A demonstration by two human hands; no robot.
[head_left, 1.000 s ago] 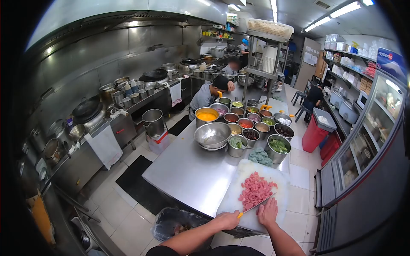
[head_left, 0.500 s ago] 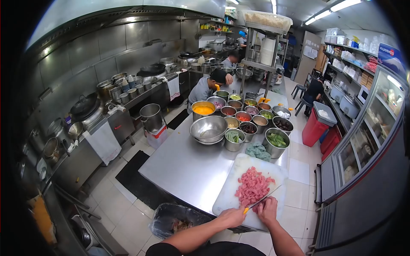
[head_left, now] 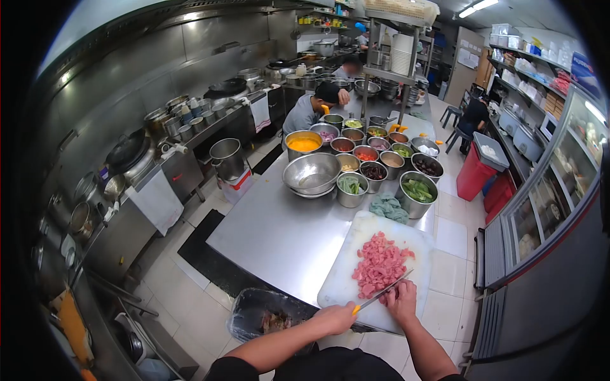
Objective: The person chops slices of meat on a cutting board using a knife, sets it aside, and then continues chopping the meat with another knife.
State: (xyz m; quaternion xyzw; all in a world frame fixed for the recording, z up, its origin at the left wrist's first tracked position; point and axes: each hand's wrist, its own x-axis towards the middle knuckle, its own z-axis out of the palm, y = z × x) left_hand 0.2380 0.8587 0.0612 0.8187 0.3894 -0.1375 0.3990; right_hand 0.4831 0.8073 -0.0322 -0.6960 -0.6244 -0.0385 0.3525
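My left hand is wrapped around the yellow handle of a knife, whose blade slants up to the right. On the blade's near side, the curled fingers of my right hand press on a piece of raw meat, mostly hidden beneath them. Both hands are over the near part of a white cutting board. Just beyond the blade lies a heap of cut pink raw meat. A few small bits sit apart at its right side.
Metal pots of chopped vegetables, a green cloth and a steel bowl stand beyond the board. A dark plastic tub with scraps is below the table edge. A co-worker bends at the table's far left.
The view has tilted down slightly, so the board and pots appear shifted. The knife and both hands have moved slightly; each hand keeps its hold.
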